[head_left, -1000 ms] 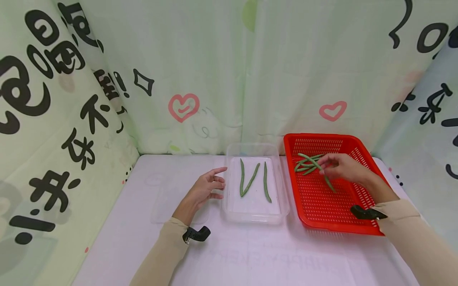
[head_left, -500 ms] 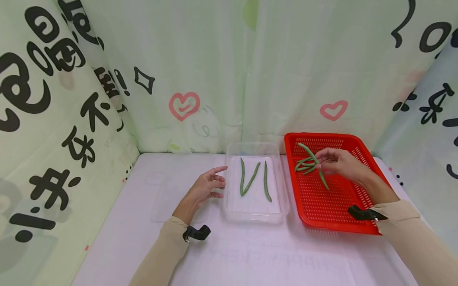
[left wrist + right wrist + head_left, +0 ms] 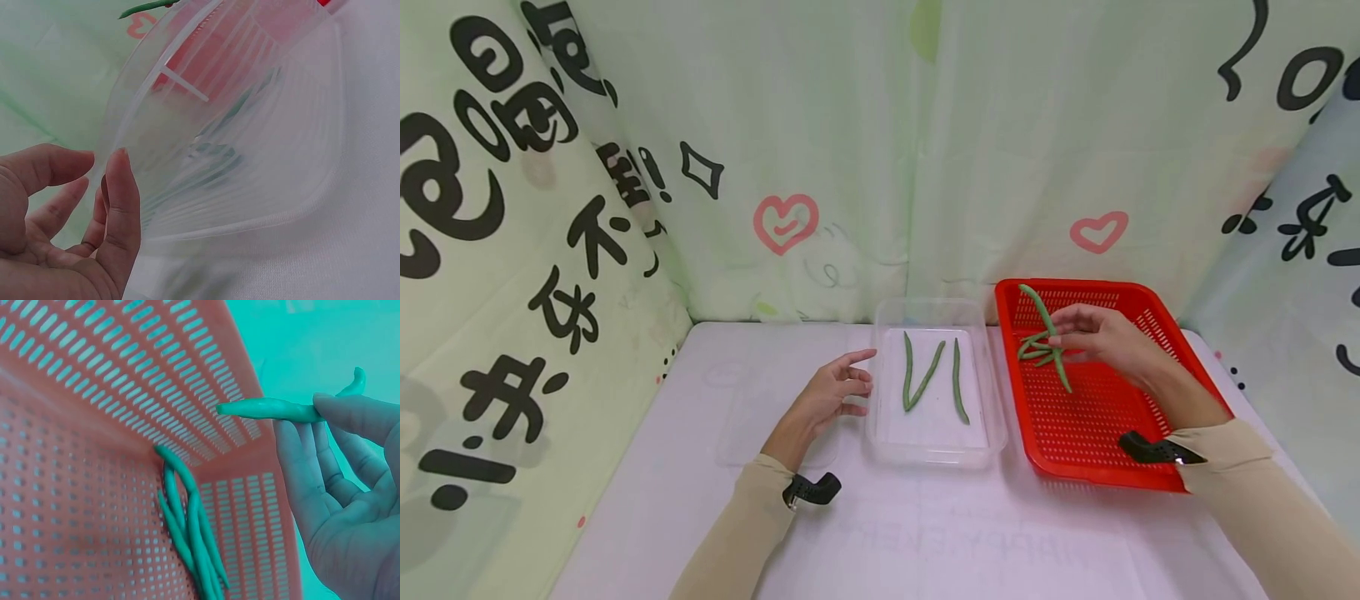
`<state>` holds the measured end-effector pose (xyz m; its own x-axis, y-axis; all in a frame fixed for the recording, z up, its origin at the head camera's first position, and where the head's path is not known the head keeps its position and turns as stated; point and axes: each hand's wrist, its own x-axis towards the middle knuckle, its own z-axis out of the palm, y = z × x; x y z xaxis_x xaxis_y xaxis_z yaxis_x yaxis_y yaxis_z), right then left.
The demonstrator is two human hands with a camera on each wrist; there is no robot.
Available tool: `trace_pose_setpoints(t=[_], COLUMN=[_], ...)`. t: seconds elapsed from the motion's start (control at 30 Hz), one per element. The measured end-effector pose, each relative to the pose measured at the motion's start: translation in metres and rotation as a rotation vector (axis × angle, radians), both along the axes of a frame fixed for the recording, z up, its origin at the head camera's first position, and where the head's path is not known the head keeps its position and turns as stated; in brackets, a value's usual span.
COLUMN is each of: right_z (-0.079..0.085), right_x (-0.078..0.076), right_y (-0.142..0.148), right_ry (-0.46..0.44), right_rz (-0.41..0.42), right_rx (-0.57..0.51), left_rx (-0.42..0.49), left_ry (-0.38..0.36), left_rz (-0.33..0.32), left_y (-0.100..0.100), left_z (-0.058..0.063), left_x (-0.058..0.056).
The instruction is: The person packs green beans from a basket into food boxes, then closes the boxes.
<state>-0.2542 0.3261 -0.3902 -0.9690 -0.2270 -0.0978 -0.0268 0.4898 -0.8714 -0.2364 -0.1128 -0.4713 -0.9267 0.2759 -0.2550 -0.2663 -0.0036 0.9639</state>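
Between thumb and fingers my right hand [image 3: 1101, 337] pinches a green bean [image 3: 1037, 307], held above the red basket. In the right wrist view the held bean [image 3: 269, 409] lies crosswise, its ends sticking out on both sides of the fingertips. A small pile of green beans [image 3: 190, 525] lies in the basket beneath. My left hand [image 3: 835, 393] is at the left side of a clear plastic container [image 3: 936, 457], fingers loosely bent and holding nothing; whether the fingertips touch the wall I cannot tell. Inside the container several green beans [image 3: 957, 382] lie apart, two forming a V.
The red perforated basket [image 3: 1120, 475] stands right of the container on a pale tablecloth [image 3: 880, 542]. A faint clear lid-like sheet [image 3: 745, 433] lies at the left, partly behind the left arm. Printed curtains [image 3: 850, 125] enclose the back and sides.
My right hand has lifted the bean from over the pile and shifted left and slightly up, with the bean turning more upright. The left hand has stayed put.
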Motion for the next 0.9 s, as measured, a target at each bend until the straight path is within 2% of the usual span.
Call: trace_pose_setpoints(t=[0.47, 0.9], right_z=[0.013, 0.019], right_x=[0.000, -0.004], right_y=[-0.036, -0.063], right_ry=[-0.040, -0.087], right_rz=[0.076, 0.113], right_rx=[-0.159, -0.183], left_rx=[0.004, 0.014], left_ry=[0.004, -0.001], left_rz=[0.003, -0.002], left_y=[-0.001, 0.000], left_z=[0.000, -0.001], left_x=[0.002, 0.001])
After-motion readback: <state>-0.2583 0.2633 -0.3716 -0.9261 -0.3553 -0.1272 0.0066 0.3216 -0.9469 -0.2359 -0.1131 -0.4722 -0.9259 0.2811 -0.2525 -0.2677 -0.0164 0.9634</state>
